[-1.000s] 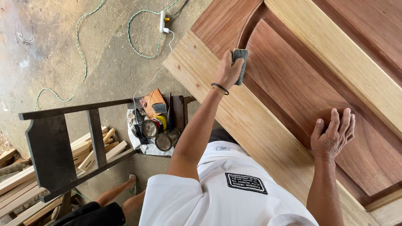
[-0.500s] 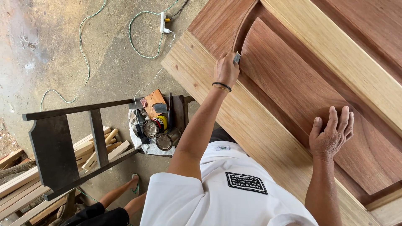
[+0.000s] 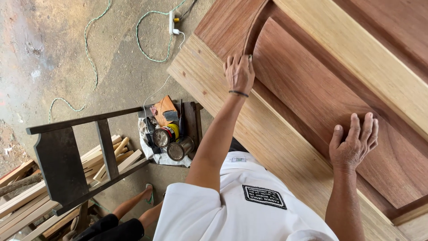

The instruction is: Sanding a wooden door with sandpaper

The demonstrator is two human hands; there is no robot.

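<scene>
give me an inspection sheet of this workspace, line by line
surface: wooden door lying flat, pale frame and reddish panels
job's things: small grey sanding pad, mostly hidden under the left hand, at the curved groove
clutter: two open tins, rags and a hand tool on a dark chair; wood offcuts beneath
grippers: left hand pressed on the pad; right hand flat on the reddish panel
cables: green cord looping on the floor to a white power strip
surroundings: bare concrete floor; another person's legs below the chair

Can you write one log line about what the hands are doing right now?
left hand: pressing sanding pad into door groove | right hand: flat on panel
</scene>
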